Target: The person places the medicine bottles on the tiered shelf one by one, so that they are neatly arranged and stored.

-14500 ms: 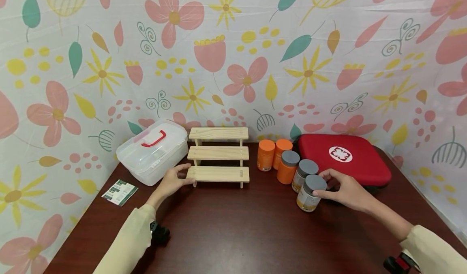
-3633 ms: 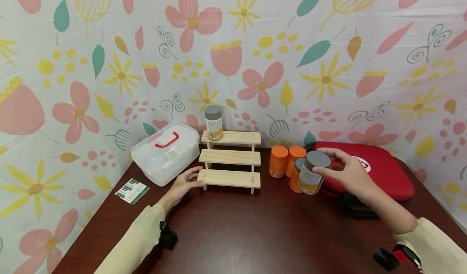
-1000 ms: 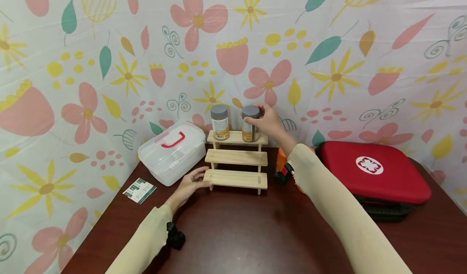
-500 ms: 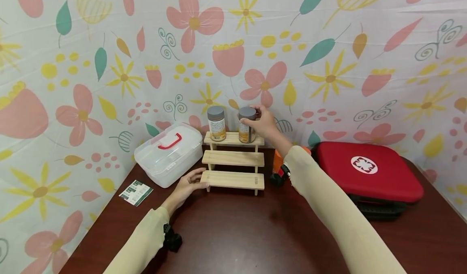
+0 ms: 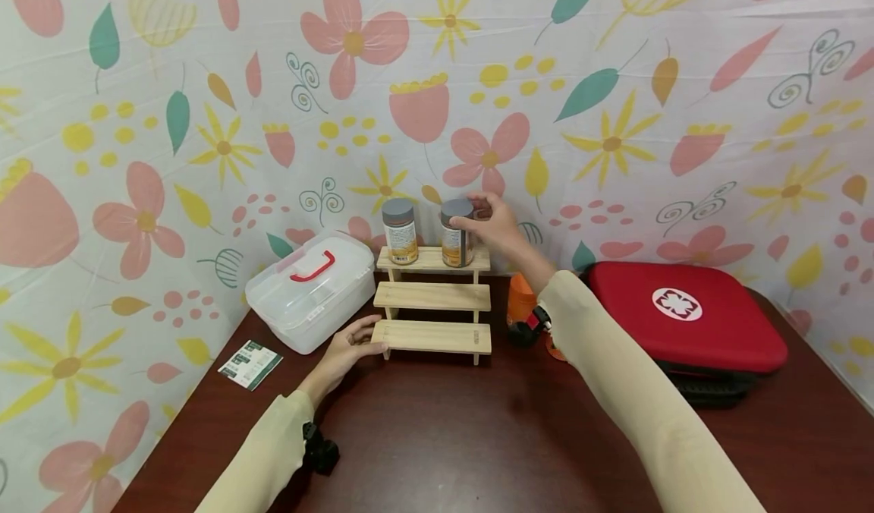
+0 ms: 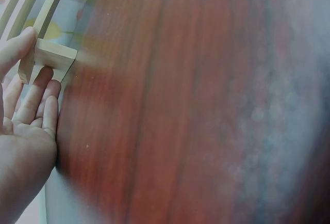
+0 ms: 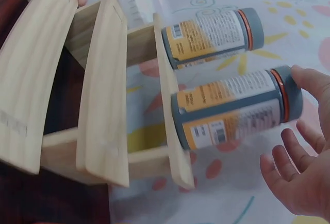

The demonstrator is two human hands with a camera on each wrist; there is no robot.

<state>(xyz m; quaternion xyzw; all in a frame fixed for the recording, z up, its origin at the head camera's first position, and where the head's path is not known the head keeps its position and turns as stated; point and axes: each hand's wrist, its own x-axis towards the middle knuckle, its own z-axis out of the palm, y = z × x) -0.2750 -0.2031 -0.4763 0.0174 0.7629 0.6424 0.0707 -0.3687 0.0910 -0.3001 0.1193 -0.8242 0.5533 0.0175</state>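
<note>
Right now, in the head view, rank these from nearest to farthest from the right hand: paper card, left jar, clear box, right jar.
1. Right jar: on the top shelf, touching the right hand.
2. Left jar: same shelf, left end.
3. Clear box: left of the rack.
4. Paper card: table's left side.

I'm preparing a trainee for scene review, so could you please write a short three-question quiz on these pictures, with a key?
1. True or false: the left hand rests on the red case.
2. Which tier of the wooden rack bears the two jars? (a) top (b) middle (c) bottom
3. Fill in: the right hand touches one of these jars at its ____.

Key: 1. False, it grips the rack's lowest tier; 2. a; 3. lid.
</note>
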